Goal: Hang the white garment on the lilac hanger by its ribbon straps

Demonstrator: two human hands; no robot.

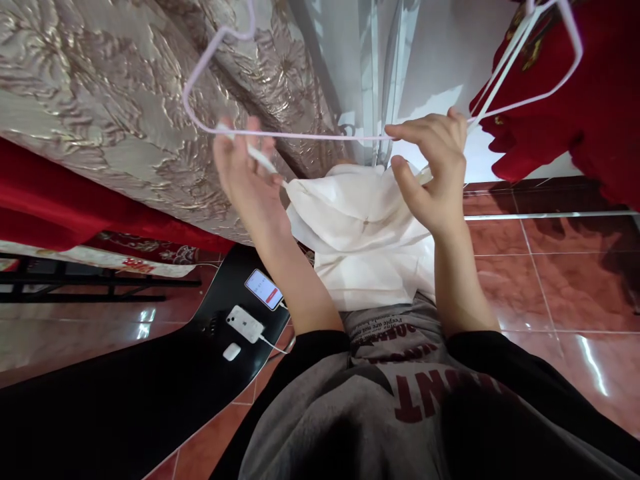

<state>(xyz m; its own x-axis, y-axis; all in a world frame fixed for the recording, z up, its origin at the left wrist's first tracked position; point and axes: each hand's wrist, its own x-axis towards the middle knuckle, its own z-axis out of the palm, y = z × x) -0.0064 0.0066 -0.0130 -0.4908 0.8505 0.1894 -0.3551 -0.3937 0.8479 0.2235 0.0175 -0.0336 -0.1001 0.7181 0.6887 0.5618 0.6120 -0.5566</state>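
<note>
Tee (pixel 367 367): gry, blk sleeves; small print "People are not", big dk-red letters part legible.
Bench (pixel 125 393): blk; phone (pixel 245 325) w/ Apple logo, 2nd phone (pixel 263 289) screen lit, txt too small.
White cloth (pixel 360 210): btwn forearms, below hanger (pixel 320 137).
L hand (pixel 253 173): blurred, fingers loosely curled, white strap (pixel 261 159) across; can't tell if gripped.
R hand (pixel 435 160): part-open, thumb apart, fingertip at hanger bar.

A thin, pale lilac hanger (pixel 320 137) spans ten to two o'clock, its straight bottom bar almost level. Creamy white fabric (pixel 365 220) hangs in loose folds near the centre, below the bar. Narrow white straps (pixel 505 63) stretch upward at two o'clock; another strap (pixel 260 158), blurred, slants toward ten.
</note>
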